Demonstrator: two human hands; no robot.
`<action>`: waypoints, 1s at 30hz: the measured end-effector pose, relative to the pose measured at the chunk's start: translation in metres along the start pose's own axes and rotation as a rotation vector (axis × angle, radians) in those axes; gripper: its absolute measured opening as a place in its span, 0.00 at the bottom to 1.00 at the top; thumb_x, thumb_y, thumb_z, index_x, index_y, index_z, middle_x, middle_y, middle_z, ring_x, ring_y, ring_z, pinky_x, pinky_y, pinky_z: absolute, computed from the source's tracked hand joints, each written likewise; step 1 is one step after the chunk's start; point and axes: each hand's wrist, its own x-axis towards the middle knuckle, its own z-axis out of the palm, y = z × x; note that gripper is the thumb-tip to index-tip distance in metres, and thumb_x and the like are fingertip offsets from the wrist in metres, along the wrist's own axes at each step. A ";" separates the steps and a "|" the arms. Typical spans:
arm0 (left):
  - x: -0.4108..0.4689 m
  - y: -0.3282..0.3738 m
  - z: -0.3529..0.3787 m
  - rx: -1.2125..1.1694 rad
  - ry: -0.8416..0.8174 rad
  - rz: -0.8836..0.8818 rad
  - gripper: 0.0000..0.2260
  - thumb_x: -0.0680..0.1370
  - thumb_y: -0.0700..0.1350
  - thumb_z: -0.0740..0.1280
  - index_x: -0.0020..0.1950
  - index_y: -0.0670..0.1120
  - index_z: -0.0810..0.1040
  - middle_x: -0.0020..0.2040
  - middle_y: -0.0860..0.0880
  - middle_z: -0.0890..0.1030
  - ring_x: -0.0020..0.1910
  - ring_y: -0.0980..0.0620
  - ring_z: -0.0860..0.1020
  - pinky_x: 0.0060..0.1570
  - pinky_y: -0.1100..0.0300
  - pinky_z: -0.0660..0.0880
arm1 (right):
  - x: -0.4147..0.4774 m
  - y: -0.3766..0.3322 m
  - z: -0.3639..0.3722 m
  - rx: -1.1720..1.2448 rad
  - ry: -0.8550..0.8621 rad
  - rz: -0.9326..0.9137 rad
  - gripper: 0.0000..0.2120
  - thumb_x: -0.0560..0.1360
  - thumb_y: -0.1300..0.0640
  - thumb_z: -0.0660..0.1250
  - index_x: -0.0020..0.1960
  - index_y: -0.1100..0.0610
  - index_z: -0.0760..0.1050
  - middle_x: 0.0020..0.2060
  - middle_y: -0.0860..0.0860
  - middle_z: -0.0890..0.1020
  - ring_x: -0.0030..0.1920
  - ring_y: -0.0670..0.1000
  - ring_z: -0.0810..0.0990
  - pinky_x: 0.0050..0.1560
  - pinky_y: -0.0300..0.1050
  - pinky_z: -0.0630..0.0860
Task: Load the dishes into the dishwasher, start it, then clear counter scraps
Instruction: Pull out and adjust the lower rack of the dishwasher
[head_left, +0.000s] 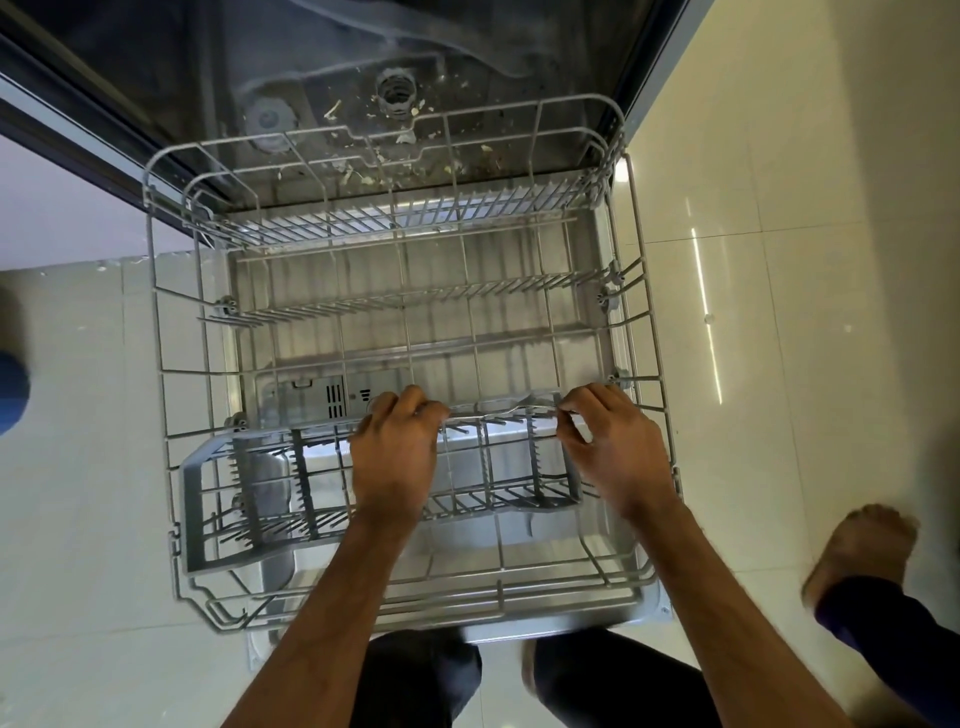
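- A person leans over an open dishwasher (156, 78), its door (519, 322) folded flat and the lower rack (154, 332) drawn fully out over it.
- The left hand (397, 457) grips the far rim of a grey cutlery basket (208, 519), fingers curled over the edge near the basket's middle.
- The right hand (613, 452) pinches the same rim at the basket's right end; its fingertips are bent onto the rim, though motion blur hides exactly how they close.
- The basket lies across the front of the rack, its left end close to the rack's left wall and its right end short of the right wall; it seems slightly tilted.
- Behind the basket, rows of tines (405, 304) cross open rack space back to the tub.
- Pale food scraps (363, 179) dot the tub floor just past the rack's rear edge.
- Glossy floor tiles (779, 260) flank the door on both sides; a bare foot (862, 551) stands to the right, well clear of the rack, and a blue object (10, 395) sits at the left edge.
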 end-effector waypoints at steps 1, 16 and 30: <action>0.000 0.001 0.000 -0.004 -0.002 -0.001 0.09 0.67 0.36 0.79 0.45 0.44 0.86 0.41 0.48 0.81 0.41 0.45 0.80 0.34 0.52 0.80 | 0.000 0.002 0.001 0.012 0.000 0.005 0.06 0.71 0.63 0.74 0.46 0.58 0.79 0.42 0.51 0.81 0.42 0.52 0.80 0.31 0.48 0.79; 0.001 0.005 -0.001 -0.057 0.045 -0.011 0.06 0.70 0.39 0.77 0.46 0.45 0.86 0.45 0.49 0.83 0.43 0.46 0.80 0.39 0.54 0.78 | 0.002 0.011 0.003 0.022 -0.101 -0.018 0.03 0.75 0.57 0.71 0.48 0.55 0.81 0.44 0.48 0.82 0.47 0.50 0.77 0.34 0.44 0.77; 0.001 0.008 -0.002 -0.043 0.033 -0.017 0.06 0.70 0.39 0.78 0.45 0.45 0.85 0.48 0.48 0.83 0.45 0.46 0.81 0.42 0.54 0.78 | 0.005 0.011 0.003 0.064 -0.095 -0.027 0.04 0.78 0.55 0.69 0.51 0.54 0.81 0.46 0.49 0.82 0.46 0.50 0.78 0.37 0.42 0.76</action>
